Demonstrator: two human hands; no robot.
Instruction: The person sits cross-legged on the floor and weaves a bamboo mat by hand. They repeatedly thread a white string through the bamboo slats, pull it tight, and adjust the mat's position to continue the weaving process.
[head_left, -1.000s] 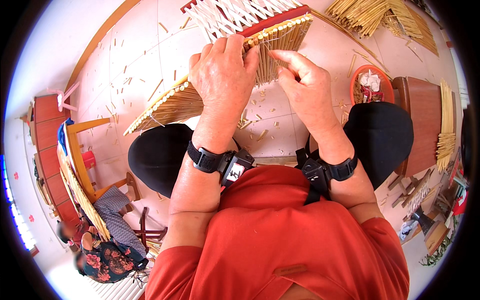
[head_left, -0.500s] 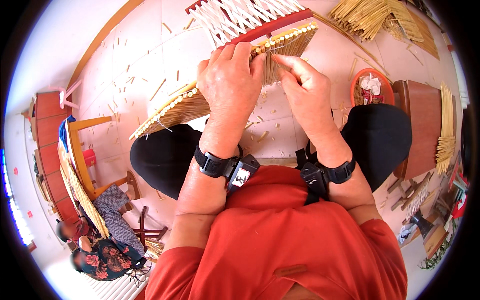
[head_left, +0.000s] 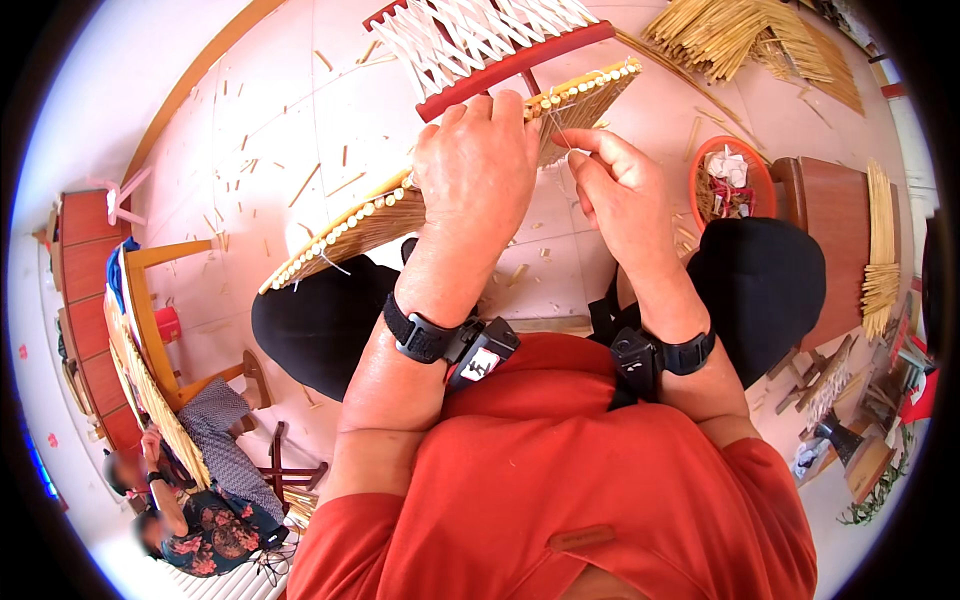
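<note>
A long mat of pale straw sticks (head_left: 340, 235), their cut ends in a row along the upper edge, spans my knees at a slant. My left hand (head_left: 475, 170) is closed over its middle, back of the hand up, fingers curled over the edge. Just right of it my right hand (head_left: 615, 190) pinches a thin string (head_left: 561, 130) that runs to the mat's edge; thumb and index finger meet below the row of ends. Part of the mat is hidden behind my left hand.
A red stool with white webbing (head_left: 510, 65) lies beyond the mat. Stick piles (head_left: 730, 40), an orange basket (head_left: 710, 190) and a wooden stool (head_left: 830, 250) are at right; scraps litter the floor. Co-workers (head_left: 200, 520) work beside a wooden chair (head_left: 165, 330) at lower left.
The mat and both my hands have shifted slightly down and right. The pinched string now shows longer between mat and right hand. A co-worker's hand at lower left has risen.
</note>
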